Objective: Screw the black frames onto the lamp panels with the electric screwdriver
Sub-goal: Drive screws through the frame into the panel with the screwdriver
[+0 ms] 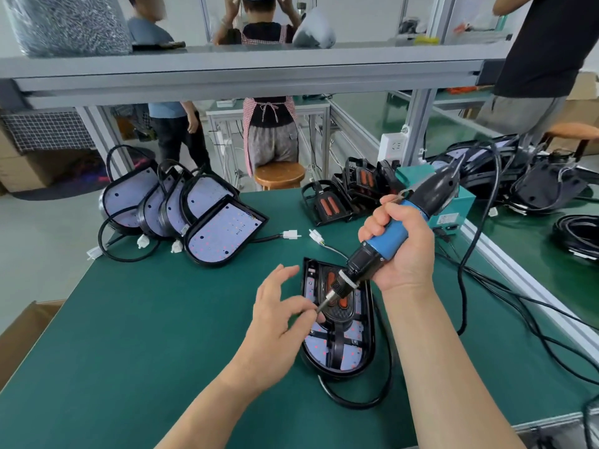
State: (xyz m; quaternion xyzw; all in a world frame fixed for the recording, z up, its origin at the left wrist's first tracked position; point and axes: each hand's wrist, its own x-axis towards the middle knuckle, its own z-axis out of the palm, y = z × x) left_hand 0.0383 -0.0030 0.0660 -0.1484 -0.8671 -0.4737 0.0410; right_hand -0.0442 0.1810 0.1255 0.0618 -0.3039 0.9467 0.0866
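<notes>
A lamp panel [355,346] lies flat on the green mat in front of me, with a black frame [337,314] carrying orange inserts laid on it. My right hand [400,251] grips the blue and black electric screwdriver [387,234], tilted so its bit points down left over the frame. My left hand [280,314] pinches something small at the bit's tip, thumb and forefinger together and the other fingers spread; the item itself is hidden.
Several lamp panels [223,233] with black cables lean in a row at the back left. A pile of black frames [343,197] sits behind the work, beside a teal box [452,215]. Cables trail on the right. People stand beyond the bench.
</notes>
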